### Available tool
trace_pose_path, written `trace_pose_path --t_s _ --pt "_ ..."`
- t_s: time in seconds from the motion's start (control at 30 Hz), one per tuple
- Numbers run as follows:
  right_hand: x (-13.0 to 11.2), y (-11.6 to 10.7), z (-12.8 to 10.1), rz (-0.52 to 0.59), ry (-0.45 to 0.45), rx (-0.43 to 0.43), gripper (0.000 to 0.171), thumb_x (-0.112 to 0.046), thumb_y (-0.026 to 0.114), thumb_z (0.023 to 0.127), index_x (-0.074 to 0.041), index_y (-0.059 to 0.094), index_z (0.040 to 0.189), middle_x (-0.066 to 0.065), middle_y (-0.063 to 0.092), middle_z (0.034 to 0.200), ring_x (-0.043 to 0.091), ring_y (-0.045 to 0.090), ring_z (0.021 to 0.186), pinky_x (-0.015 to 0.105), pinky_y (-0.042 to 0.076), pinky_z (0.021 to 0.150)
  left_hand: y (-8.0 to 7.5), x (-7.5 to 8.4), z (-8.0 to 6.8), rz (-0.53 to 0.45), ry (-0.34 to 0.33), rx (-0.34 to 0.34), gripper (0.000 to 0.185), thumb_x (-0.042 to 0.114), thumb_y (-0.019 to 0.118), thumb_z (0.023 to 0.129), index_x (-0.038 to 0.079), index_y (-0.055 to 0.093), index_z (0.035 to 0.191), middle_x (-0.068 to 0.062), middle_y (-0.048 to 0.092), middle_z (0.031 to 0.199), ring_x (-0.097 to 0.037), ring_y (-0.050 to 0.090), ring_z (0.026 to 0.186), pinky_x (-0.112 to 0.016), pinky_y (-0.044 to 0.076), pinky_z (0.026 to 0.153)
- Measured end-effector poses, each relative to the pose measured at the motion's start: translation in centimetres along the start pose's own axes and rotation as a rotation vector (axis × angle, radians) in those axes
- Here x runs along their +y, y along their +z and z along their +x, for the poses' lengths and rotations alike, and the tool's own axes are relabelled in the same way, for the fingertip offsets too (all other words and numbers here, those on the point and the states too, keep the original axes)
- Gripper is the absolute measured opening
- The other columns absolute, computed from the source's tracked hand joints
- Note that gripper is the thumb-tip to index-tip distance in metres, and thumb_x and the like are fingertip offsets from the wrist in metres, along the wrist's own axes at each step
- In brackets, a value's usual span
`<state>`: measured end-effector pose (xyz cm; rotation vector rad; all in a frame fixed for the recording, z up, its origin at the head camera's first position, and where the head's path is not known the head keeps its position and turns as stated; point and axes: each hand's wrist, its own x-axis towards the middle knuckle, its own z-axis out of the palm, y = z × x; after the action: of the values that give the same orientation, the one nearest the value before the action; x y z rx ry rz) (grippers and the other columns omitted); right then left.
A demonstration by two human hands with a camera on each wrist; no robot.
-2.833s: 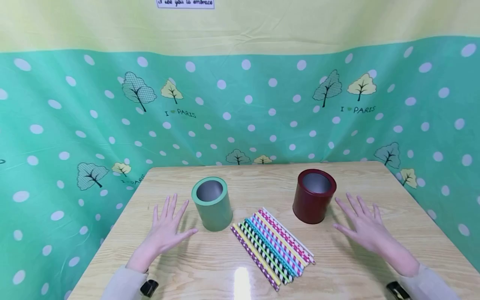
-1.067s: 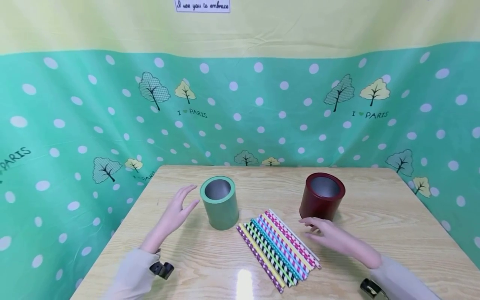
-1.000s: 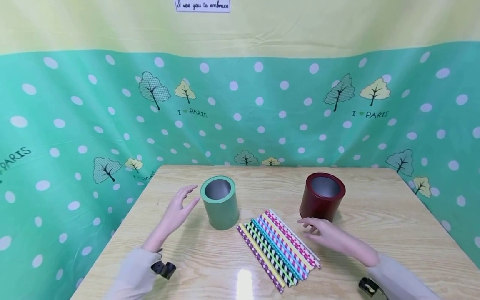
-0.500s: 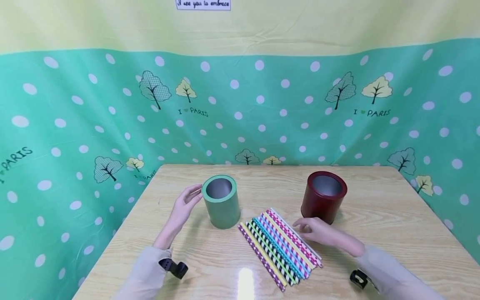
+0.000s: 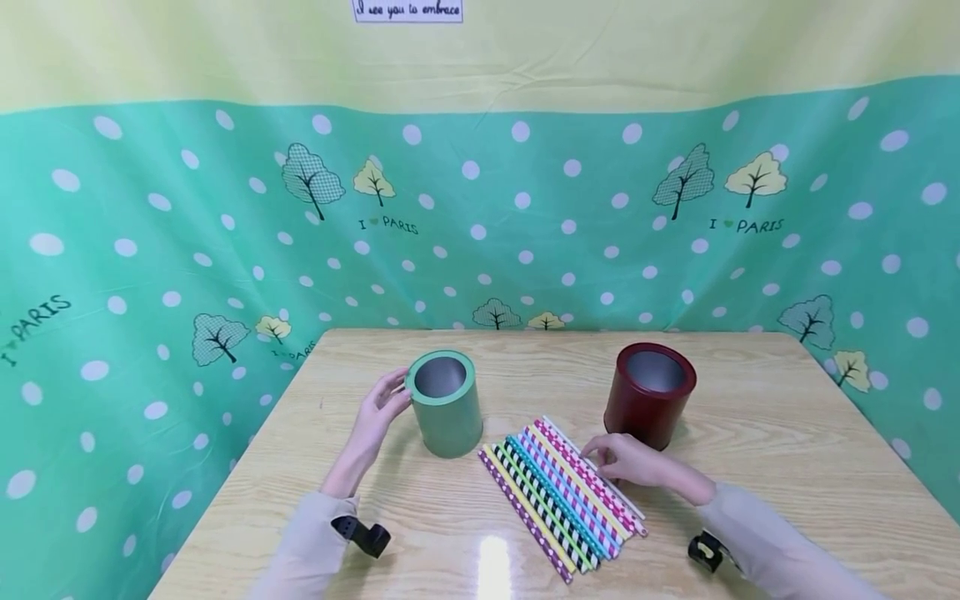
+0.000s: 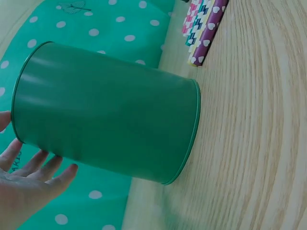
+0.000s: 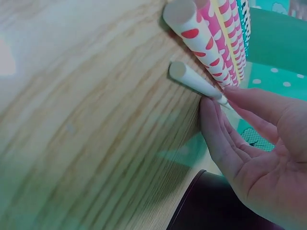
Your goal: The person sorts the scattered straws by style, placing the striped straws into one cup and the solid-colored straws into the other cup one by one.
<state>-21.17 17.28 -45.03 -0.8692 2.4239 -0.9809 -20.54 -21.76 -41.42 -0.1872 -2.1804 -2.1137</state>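
Observation:
My left hand [image 5: 392, 402] lies against the left side of the upright green can [image 5: 447, 406], its fingers spread along the wall near the rim. In the left wrist view the green can [image 6: 108, 110] fills the frame and my left hand [image 6: 26, 179] cups its rim end with straight fingers. My right hand [image 5: 604, 460] is on the right edge of the row of patterned paper straws [image 5: 555, 500]. In the right wrist view my right hand [image 7: 221, 103] pinches a white straw [image 7: 194, 80], which lies on the table beside a pink one [image 7: 192, 28].
A dark red can [image 5: 651, 393] stands upright just behind my right hand, also seen as the dark red can [image 7: 216, 208] in the right wrist view. The wooden table [image 5: 787, 450] is ringed by a green dotted cloth backdrop [image 5: 150, 250]. Black wrist straps sit on both sleeves.
Both hands left the tabletop. My left hand moved right to the green can. My right hand moved left past the red can onto the straws and closed on the white one.

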Motion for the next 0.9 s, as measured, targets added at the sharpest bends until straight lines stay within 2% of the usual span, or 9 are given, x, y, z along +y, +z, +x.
trace_pose_path --t_s 0.13,0.4,0.6,0.9 --pt "0.2 0.2 0.2 0.001 0.004 0.004 0.025 -0.002 0.060 0.081 -0.001 0.059 0.106 0.001 0.049 0.068 0.006 0.043 0.047 0.019 0.039 0.044 0.4 -0.2 -0.1 0.002 0.008 0.015 0.044 0.012 0.046 0.091 0.001 0.032 0.131 -0.015 0.035 0.135 -0.025 0.034 0.123 -0.033 0.037 0.095" --pt "0.1 0.3 0.6 -0.060 0.009 0.036 0.025 -0.001 0.063 0.077 -0.002 0.061 0.102 -0.001 0.047 0.064 0.004 0.040 0.046 0.018 0.036 0.044 0.9 -0.9 -0.1 -0.028 0.037 0.024 0.042 0.017 0.044 0.093 0.007 0.033 0.132 -0.012 0.033 0.136 -0.025 0.031 0.124 -0.045 0.032 0.097" --pt "-0.1 0.3 0.5 -0.086 -0.001 0.063 0.025 0.000 0.063 0.074 -0.001 0.063 0.099 -0.003 0.045 0.060 0.004 0.039 0.049 0.018 0.034 0.046 1.1 -1.3 0.1 -0.028 0.044 0.055 0.041 0.019 0.043 0.093 0.008 0.034 0.131 -0.013 0.034 0.136 -0.024 0.032 0.123 -0.045 0.033 0.096" --pt "0.0 0.6 0.4 -0.106 0.030 0.106 0.027 -0.002 0.067 0.071 -0.005 0.063 0.097 -0.004 0.046 0.057 0.005 0.039 0.048 0.018 0.032 0.044 1.4 -1.9 0.0 -0.021 0.067 0.072 0.043 0.021 0.042 0.093 0.007 0.033 0.133 -0.016 0.034 0.135 -0.028 0.033 0.123 -0.047 0.032 0.095"
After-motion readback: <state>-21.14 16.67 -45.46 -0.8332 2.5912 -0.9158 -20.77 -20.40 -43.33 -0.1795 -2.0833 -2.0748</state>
